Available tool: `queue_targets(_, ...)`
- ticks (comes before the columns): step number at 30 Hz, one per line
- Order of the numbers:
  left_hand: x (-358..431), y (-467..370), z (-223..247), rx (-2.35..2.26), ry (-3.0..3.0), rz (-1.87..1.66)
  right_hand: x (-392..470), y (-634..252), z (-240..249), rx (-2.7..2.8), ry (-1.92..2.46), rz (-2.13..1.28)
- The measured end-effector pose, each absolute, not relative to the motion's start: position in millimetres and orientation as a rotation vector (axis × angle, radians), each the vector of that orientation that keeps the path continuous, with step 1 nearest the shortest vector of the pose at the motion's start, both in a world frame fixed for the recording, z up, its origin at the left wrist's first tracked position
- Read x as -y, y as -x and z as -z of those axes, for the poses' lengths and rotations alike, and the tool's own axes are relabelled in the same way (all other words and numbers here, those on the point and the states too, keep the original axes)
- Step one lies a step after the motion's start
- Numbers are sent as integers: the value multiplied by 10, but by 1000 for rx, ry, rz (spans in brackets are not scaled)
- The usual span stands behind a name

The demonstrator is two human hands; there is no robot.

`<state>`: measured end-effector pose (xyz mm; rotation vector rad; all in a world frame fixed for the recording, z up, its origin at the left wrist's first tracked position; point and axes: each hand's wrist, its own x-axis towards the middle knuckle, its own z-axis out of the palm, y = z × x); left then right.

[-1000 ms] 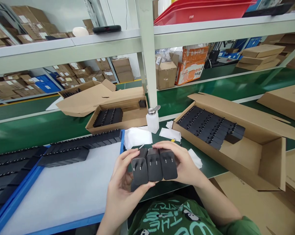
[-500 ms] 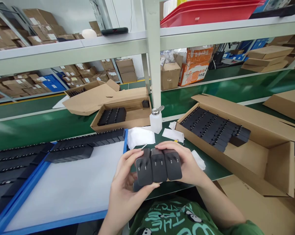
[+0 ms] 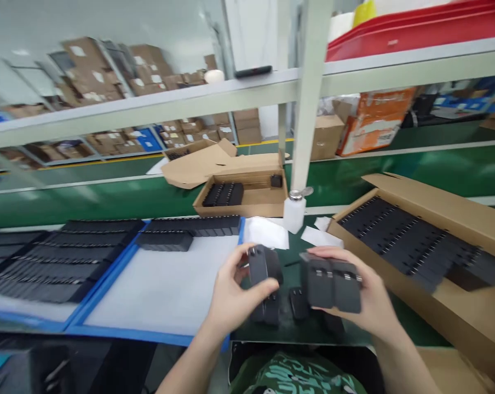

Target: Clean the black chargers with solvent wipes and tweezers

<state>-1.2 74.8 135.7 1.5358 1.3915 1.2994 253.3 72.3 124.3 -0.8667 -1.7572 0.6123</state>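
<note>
My left hand [image 3: 233, 298] grips a black plug-in power adapter [image 3: 265, 265], tilted, with its metal prongs at the upper left. My right hand [image 3: 374, 287] is closed around two black power adapters [image 3: 332, 284] held side by side, prongs facing me. A gap separates the two hands. Below them, loose adapters [image 3: 299, 302] rest on the dark green bench, some partly hidden by my hands. Left of my left hand lies a blue-rimmed tray [image 3: 161, 290] with a white lining; rows of adapters [image 3: 214, 225] stand along its far side.
To the right, an open cardboard box [image 3: 473, 331] holds rows of adapters. A smaller open box [image 3: 258, 210] is at the back. A white pump bottle [image 3: 294, 213] stands by the shelf post [image 3: 309, 104], near white papers [image 3: 268, 232]. Another tray [image 3: 67, 262] full of adapters sits far left.
The three adapters held together between both hands are now apart: one in my left hand, two in my right. My hands have separated, and the view has turned left.
</note>
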Motion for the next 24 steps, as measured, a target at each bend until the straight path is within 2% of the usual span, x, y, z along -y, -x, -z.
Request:
queue_targets(5, -1912, 782, -1510, -1947, -1347, -1398, -547, -2718, -1109, 1478, 1195, -633)
queue_targets(10, -2757, 1358, -1559, -2342, -1247, -1197, -420, -2763, -1012, 1451, 1261, -615)
queue_targets(15, -3063, 1433, -1430, -2498, -1246, -946, -408, -2872, -947, 1532, 1252, -491)
queue_targets(24, -3103, 1219, -1260, -2684, -1300, -710, -380, -2866, -955, 1435, 1195, -571)
